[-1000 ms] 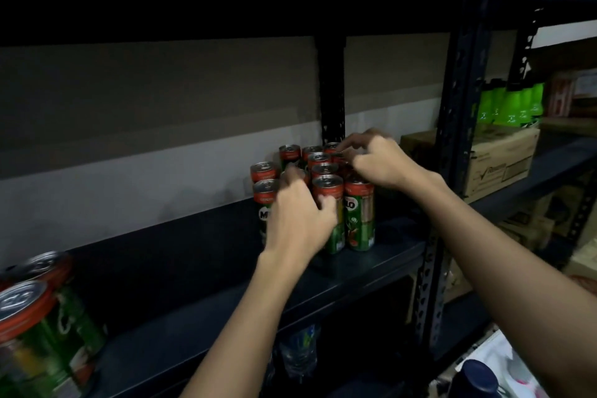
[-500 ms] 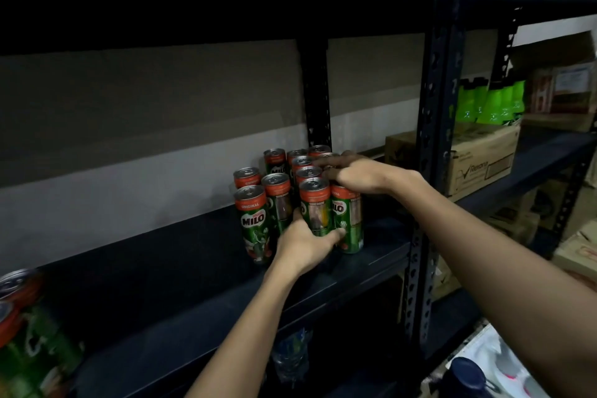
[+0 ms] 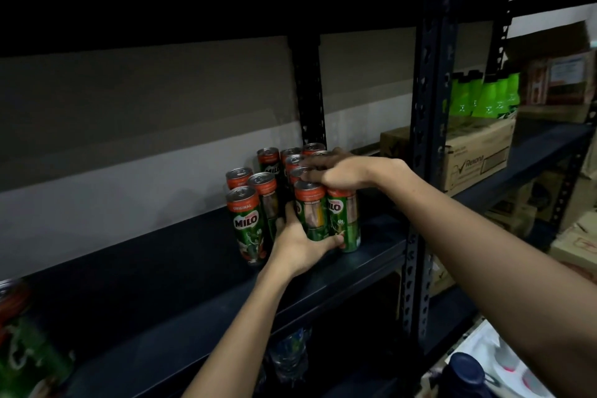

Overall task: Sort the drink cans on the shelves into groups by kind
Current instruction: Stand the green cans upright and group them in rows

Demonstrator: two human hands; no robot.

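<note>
I logged a cluster of green Milo cans (image 3: 292, 194) standing upright on the dark shelf (image 3: 168, 271), just left of the perforated upright post (image 3: 423, 171). The left hand (image 3: 298, 249) gripped the front can (image 3: 310, 212) low on its body, fingers curled round its left side and thumb wrapped under its right. The right hand (image 3: 339, 171) lay across the can tops, fingers bent over the rims; I could not tell whether it actually held one. A cardboard box (image 3: 475, 155) sat beyond the post.
</note>
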